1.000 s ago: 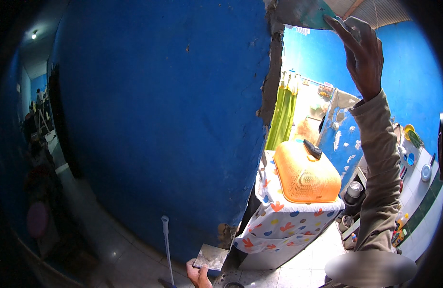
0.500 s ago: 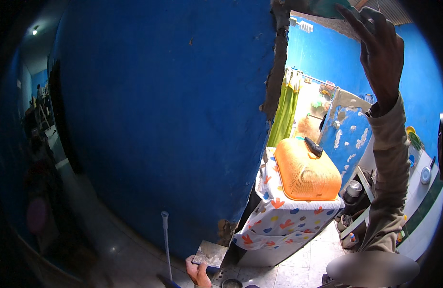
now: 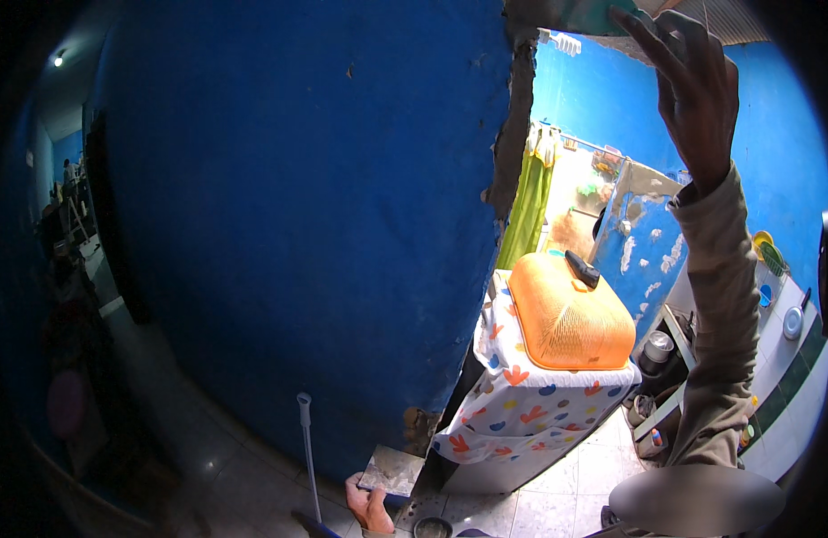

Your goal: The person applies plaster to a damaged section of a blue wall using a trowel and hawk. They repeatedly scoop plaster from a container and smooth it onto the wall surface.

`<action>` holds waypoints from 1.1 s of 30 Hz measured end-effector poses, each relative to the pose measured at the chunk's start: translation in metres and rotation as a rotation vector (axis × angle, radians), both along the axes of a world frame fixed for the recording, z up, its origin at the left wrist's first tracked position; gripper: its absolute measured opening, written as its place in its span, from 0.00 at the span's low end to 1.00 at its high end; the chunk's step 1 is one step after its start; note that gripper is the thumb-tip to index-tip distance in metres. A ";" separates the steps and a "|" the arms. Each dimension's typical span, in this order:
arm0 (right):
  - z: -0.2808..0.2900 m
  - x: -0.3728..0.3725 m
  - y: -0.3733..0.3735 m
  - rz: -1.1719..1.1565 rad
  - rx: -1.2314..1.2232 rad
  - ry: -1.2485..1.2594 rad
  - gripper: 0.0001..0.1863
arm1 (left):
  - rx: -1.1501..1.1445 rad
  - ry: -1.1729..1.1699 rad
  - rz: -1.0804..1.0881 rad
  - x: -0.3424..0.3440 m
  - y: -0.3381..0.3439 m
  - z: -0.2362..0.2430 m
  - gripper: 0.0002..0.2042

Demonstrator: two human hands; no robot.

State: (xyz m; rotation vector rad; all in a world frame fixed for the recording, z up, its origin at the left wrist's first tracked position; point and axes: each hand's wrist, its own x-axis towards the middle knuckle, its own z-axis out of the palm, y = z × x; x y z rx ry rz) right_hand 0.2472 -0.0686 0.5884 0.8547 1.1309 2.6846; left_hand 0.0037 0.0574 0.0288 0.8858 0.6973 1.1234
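My right hand point(image 3: 697, 85) is raised at the upper right, fingers closed on a flat teal scraper point(image 3: 601, 16). The scraper lies against the grey, mortar-covered top of a wall opening point(image 3: 535, 16), and the picture's upper edge cuts it off. Low in the middle, my left hand point(image 3: 367, 504) grips a flat board point(image 3: 392, 470) from its left side, thumb near the edge. Greyish mortar smears cover the board's top. Beside it stands the blue wall point(image 3: 315, 224), whose right edge is rough and bare grey.
A fridge with a patterned cloth point(image 3: 531, 412) stands beyond the opening, an orange basket-like cover point(image 3: 571, 314) on top. A white-handled stick point(image 3: 307, 448) leans near my left hand. A dark bowl point(image 3: 432, 527) sits on the tiled floor. Shelves with pots point(image 3: 656, 348) stand at right.
My right hand has shifted slightly left with the scraper, and more of the teal shows. My left hand holds the board in nearly the same place. The whole view has shifted a little.
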 end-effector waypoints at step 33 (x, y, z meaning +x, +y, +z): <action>-0.005 -0.006 -0.009 -0.094 0.041 0.000 0.22 | 0.057 0.019 0.012 0.002 -0.003 0.000 0.18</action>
